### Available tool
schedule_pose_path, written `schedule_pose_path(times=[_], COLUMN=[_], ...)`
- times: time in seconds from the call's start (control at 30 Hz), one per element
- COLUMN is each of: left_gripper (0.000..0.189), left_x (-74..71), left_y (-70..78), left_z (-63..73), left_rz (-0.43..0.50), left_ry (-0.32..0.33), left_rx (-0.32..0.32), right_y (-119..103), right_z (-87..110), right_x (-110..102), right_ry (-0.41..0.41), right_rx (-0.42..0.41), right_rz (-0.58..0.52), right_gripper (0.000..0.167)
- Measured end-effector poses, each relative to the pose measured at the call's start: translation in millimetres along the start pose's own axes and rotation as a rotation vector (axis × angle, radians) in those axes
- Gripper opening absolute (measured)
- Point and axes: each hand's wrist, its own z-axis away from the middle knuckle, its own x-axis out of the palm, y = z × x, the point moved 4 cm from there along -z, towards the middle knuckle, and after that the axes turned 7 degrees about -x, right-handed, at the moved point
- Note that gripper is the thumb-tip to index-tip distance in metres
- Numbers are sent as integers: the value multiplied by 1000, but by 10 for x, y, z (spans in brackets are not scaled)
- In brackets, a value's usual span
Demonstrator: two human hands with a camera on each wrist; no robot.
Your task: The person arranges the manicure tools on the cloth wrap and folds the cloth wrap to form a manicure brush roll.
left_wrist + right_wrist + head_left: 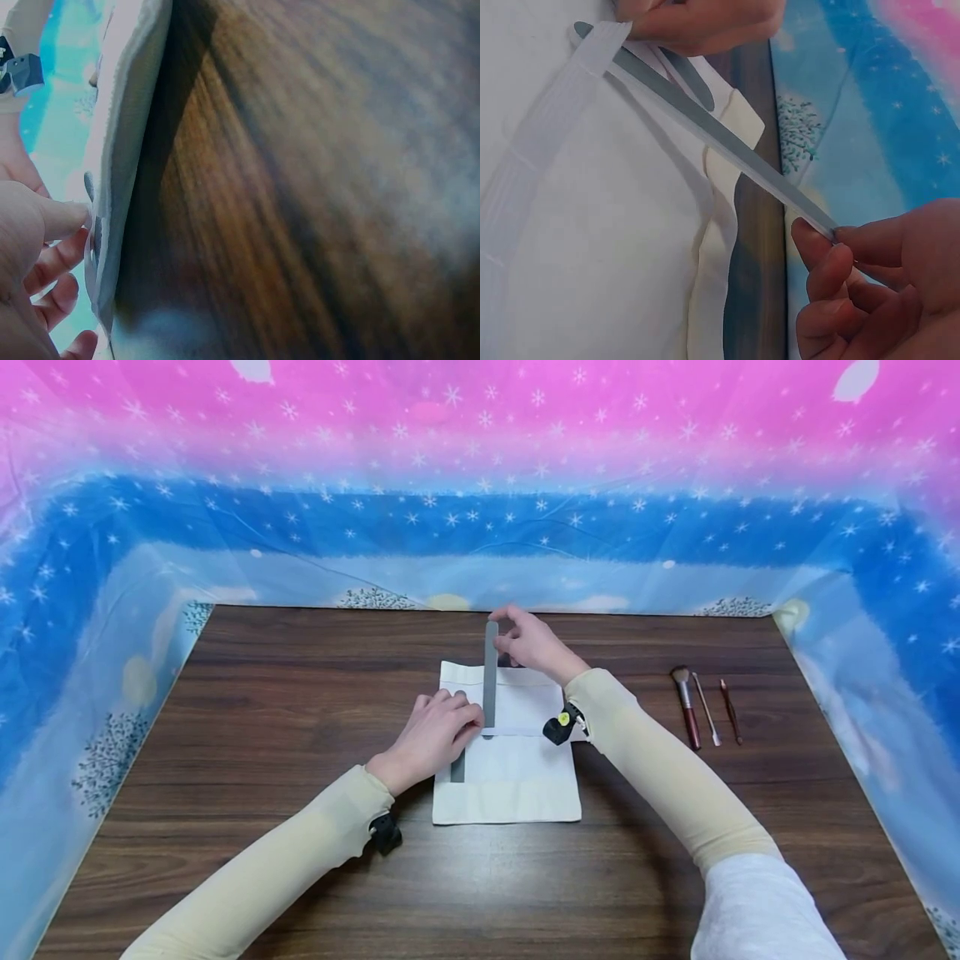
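Observation:
A white cloth organizer lies spread on the table, with a white elastic band running across it. My right hand pinches the far end of a long grey nail file. In the right wrist view the file slants down, and its rounded lower tip pokes out past the band. At the left part of the band, my left hand pinches the elastic beside the file. A second grey nail file lies on the organizer's left side, partly hidden under that hand.
To the right on the brown wood table lie a makeup brush, a slim metal tool and a thin brown-handled tool. A snowflake-patterned curtain encloses the table's back and sides.

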Motion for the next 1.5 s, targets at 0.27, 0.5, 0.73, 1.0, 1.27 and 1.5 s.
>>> schedule_pose_path(times=[0.27,0.5,0.73,1.0,1.27,1.5], left_gripper=[5,5,5,5,6,7], left_x=[11,-6,-11,1,5,11], left_y=[-3,2,12,12,5,0], left_z=[-13,-25,-21,-13,-5,-6], left_rz=[-2,7,-9,-10,-9,-14], left_ry=[-8,0,0,-5,5,-1], left_rx=[-1,-6,-5,-10,-8,-14], right_y=[-5,48,69,78,95,116], right_z=[44,64,103,155,191,224], right_x=[53,80,136,188,237,268], right_ry=[-29,-27,-51,-73,-94,-106], right_rx=[-17,-12,-4,-14,-12,-12], right_rz=[3,15,20,87,123,138], right_gripper=[44,41,42,42,42,41])
